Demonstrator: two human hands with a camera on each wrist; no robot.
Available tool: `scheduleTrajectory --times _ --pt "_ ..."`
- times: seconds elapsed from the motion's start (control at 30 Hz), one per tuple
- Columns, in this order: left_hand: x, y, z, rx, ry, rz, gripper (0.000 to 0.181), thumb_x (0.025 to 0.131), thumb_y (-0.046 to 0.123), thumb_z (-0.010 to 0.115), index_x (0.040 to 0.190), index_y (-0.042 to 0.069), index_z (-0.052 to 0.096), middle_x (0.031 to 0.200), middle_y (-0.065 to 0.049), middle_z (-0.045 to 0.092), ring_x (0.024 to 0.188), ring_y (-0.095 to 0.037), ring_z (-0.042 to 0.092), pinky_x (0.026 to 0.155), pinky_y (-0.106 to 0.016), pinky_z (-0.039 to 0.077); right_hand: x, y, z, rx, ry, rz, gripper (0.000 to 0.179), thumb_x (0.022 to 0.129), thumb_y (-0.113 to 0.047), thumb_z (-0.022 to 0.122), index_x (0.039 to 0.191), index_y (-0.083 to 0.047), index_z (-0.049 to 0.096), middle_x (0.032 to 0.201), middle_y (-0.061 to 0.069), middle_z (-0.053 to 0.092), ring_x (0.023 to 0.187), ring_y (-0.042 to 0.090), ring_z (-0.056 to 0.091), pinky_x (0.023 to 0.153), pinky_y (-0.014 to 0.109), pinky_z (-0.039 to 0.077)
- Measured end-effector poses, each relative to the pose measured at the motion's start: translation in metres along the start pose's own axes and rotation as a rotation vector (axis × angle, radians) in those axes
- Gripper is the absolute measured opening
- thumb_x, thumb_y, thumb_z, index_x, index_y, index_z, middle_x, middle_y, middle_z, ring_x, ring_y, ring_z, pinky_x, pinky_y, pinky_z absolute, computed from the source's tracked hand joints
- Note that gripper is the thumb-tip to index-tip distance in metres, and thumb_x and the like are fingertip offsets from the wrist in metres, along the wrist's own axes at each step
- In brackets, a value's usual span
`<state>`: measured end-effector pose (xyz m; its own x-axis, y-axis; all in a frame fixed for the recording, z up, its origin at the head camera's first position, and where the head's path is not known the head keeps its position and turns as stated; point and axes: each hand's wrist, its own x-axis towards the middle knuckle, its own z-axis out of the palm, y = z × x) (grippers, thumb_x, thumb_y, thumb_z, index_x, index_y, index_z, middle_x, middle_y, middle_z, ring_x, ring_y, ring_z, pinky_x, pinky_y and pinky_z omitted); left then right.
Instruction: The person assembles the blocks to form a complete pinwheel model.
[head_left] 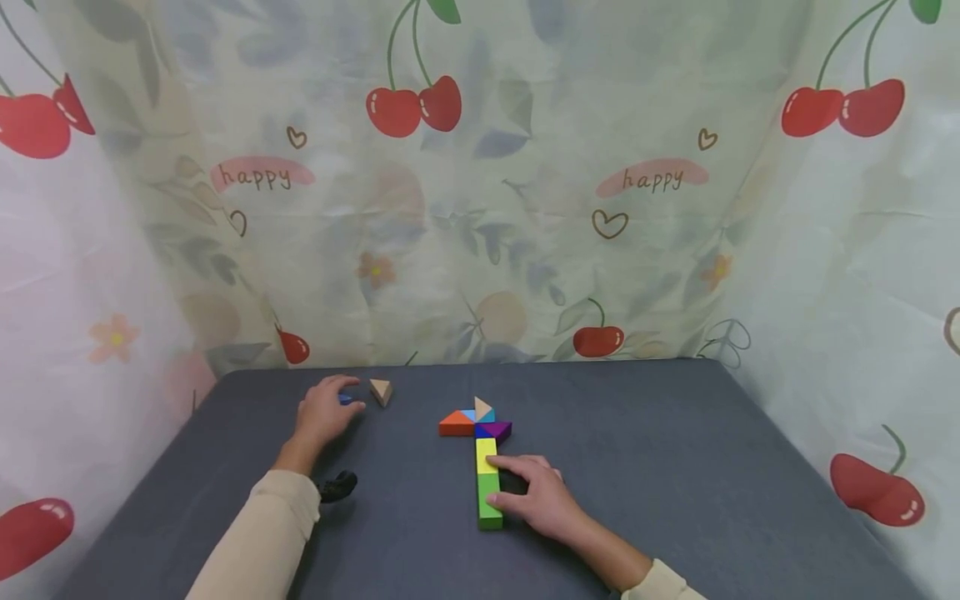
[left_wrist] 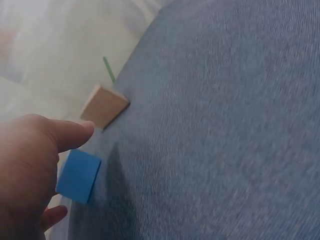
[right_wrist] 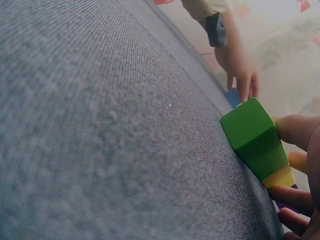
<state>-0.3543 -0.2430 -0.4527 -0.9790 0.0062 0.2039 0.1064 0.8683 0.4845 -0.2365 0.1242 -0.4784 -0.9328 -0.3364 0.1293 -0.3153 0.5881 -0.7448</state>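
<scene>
My left hand (head_left: 324, 417) reaches over a blue block (left_wrist: 79, 176) at the back left of the table, thumb and fingers spread around it. In the left wrist view the thumb is held apart from the block. A bare wood triangular block (head_left: 381, 392) stands just beyond the fingertips. My right hand (head_left: 543, 498) rests at a column of a yellow block (head_left: 486, 452) and a green block (head_left: 489, 497). The index fingertip touches the yellow one, the thumb the green one. At the column's far end sit an orange triangle (head_left: 456, 425), a purple triangle (head_left: 497, 430) and several smaller pieces.
A dark grey cloth (head_left: 405, 533) covers the table. Printed curtains (head_left: 480, 208) stand along its back and sides. A black strap end (head_left: 339, 486) sticks out by the left cuff.
</scene>
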Motion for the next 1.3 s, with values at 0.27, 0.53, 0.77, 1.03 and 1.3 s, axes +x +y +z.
scheduleTrajectory --times 0.27,0.53,0.77,1.03,1.3 --pt "0.000 -0.011 0.000 -0.050 -0.038 -0.055 0.049 0.092 0.019 0.067 0.138 0.008 0.053 0.141 -0.024 0.046 0.127 -0.045 0.042 0.100 -0.060 0.035 0.001 0.001 0.001 0.004 0.006 -0.001 0.053 0.083 -0.045 0.074 0.131 -0.025 0.064 0.123 0.000 0.061 0.119 0.025 0.044 0.092 0.053 0.030" --pt "0.000 -0.016 -0.005 -0.052 -0.053 -0.025 0.043 0.092 0.013 0.066 0.134 0.005 0.056 0.134 -0.023 0.054 0.121 -0.044 0.048 0.097 -0.059 0.037 0.000 0.001 0.001 0.008 0.017 -0.013 0.053 0.082 -0.044 0.075 0.130 -0.025 0.064 0.123 0.000 0.061 0.119 0.026 0.045 0.093 0.052 0.030" --pt "-0.001 -0.021 -0.008 -0.035 -0.059 0.007 0.040 0.091 0.008 0.065 0.131 0.004 0.060 0.130 -0.026 0.056 0.118 -0.046 0.051 0.095 -0.059 0.039 0.000 0.002 0.002 -0.010 0.038 -0.028 0.052 0.082 -0.044 0.076 0.129 -0.025 0.065 0.121 0.000 0.062 0.117 0.025 0.046 0.092 0.051 0.031" --pt "0.000 -0.023 -0.010 -0.003 -0.109 0.019 0.040 0.089 0.001 0.064 0.129 0.002 0.060 0.126 -0.028 0.057 0.114 -0.043 0.053 0.095 -0.059 0.040 -0.001 0.001 0.001 -0.009 0.036 -0.031 0.052 0.082 -0.044 0.075 0.129 -0.025 0.065 0.122 0.000 0.063 0.117 0.025 0.046 0.092 0.051 0.031" --pt "-0.001 -0.026 -0.012 0.030 -0.114 0.029 0.033 0.090 0.005 0.067 0.123 0.001 0.064 0.116 -0.023 0.063 0.105 -0.037 0.059 0.091 -0.055 0.045 0.000 0.002 0.002 -0.010 0.038 -0.033 0.052 0.082 -0.043 0.075 0.129 -0.025 0.065 0.122 0.001 0.062 0.117 0.026 0.046 0.092 0.053 0.030"
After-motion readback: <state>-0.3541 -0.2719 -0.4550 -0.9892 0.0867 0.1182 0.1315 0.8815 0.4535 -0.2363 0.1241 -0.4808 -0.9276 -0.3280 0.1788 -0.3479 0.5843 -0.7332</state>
